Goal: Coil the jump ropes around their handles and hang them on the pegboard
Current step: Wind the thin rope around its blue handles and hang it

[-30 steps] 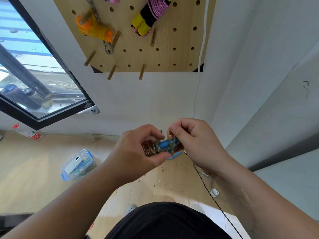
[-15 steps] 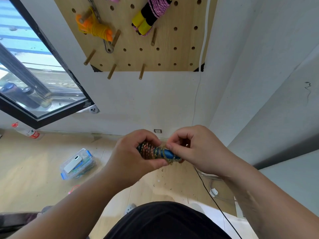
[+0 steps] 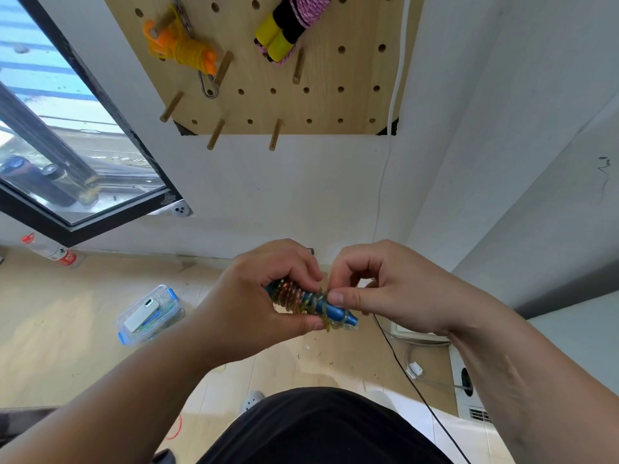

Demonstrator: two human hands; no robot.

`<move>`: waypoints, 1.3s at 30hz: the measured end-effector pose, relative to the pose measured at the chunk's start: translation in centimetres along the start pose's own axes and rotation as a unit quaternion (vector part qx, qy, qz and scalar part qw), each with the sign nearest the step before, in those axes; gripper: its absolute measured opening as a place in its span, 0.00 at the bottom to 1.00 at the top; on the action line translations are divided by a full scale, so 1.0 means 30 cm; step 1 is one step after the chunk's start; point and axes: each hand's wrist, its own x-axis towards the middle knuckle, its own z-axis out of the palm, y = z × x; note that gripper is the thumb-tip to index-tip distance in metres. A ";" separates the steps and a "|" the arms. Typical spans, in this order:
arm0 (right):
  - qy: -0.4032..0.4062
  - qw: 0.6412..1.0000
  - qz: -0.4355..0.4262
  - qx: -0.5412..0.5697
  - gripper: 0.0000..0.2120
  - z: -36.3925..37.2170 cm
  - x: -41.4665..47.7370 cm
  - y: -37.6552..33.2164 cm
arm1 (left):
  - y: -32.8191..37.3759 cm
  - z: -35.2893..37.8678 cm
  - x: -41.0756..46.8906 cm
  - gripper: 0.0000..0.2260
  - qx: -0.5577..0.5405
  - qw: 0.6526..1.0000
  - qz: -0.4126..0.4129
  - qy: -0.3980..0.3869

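Gripping the coiled blue jump rope [image 3: 310, 301], left hand [image 3: 258, 306]; right hand [image 3: 392, 289] fingers pinching its end.

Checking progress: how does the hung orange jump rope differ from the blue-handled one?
The orange jump rope hangs on the wooden pegboard; the blue-handled jump rope is held by left hand and right hand. Orange's cord is opaque; blue's is translucent amber. Both are coiled.
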 end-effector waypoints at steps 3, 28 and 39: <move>-0.029 0.999 -0.027 -0.006 0.05 0.003 -0.005 0.006 | 0.001 -0.007 0.012 0.13 -0.040 0.998 -0.020 -0.038; 0.134 0.981 -0.054 0.128 0.03 0.063 -0.032 0.014 | 0.015 0.047 0.028 0.07 -0.194 0.947 -0.248 0.060; 0.214 0.972 -0.037 0.094 0.05 0.089 -0.008 -0.004 | 0.018 0.049 0.016 0.07 -0.098 0.972 -0.190 0.100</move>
